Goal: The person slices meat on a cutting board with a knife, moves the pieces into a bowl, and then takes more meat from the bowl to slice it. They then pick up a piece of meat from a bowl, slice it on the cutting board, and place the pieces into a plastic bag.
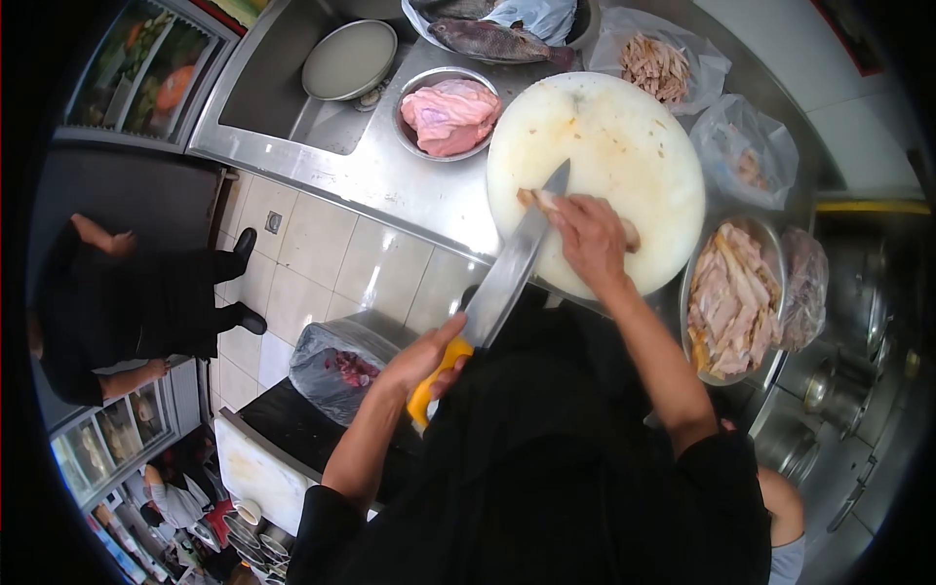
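My left hand [425, 366] is closed around the yellow handle of a large knife [515, 265]. Its blade points up and away, with the tip over the round white cutting board [624, 117]. On the board, my right hand [592, 244] grips a piece of meat [538, 199] with bent fingers, right beside the blade. Part of that piece is hidden under the fingers, and a brownish end shows past the hand. Small scraps lie scattered on the board's far half.
Around the board are a bowl of raw pink meat [450, 117], a whole fish [492, 41], a bag of sliced meat [655, 68], another plastic bag [746, 151] and a tray of meat pieces [733, 297]. A lined bin [336, 370] stands lower left. Another person [156, 302] is at left.
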The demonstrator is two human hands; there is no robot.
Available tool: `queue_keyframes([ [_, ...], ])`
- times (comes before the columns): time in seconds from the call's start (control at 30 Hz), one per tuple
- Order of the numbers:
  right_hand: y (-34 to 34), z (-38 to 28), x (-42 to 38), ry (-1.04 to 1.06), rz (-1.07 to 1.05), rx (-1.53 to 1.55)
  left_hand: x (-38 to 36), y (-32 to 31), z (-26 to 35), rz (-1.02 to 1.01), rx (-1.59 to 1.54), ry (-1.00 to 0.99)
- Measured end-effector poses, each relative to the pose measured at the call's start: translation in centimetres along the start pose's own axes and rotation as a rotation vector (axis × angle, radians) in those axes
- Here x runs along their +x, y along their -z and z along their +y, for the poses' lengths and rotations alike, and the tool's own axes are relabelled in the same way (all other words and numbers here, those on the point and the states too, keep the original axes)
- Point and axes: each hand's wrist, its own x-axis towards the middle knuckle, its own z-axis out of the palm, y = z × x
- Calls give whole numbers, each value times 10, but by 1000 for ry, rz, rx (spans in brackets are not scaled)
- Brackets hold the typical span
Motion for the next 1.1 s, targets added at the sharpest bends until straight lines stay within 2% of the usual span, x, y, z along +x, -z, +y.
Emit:
queue_keyframes([
  [0.37,-1,-6,-7,-25,47,4,11,0,0,-86,36,23],
  [0.47,6,-5,-9,-101,-29,89,18,-3,5,-111,34,20],
  [0.57,42,1,-6,-28,-71,56,19,-5,6,-98,52,-14],
  [0.67,80,13,-14,-45,-259,-124,19,-4,8,-104,37,28],
  [0.7,72,32,-26,-32,-304,-78,19,-4,8,-106,36,25],
  [0.77,63,34,-33,-49,-242,-50,18,-3,7,-111,33,17],
  [0.87,54,35,-33,-56,-178,-27,12,2,5,-134,15,115],
  [1.1,44,38,-38,-91,-122,1,27,-6,7,-198,33,93],
])
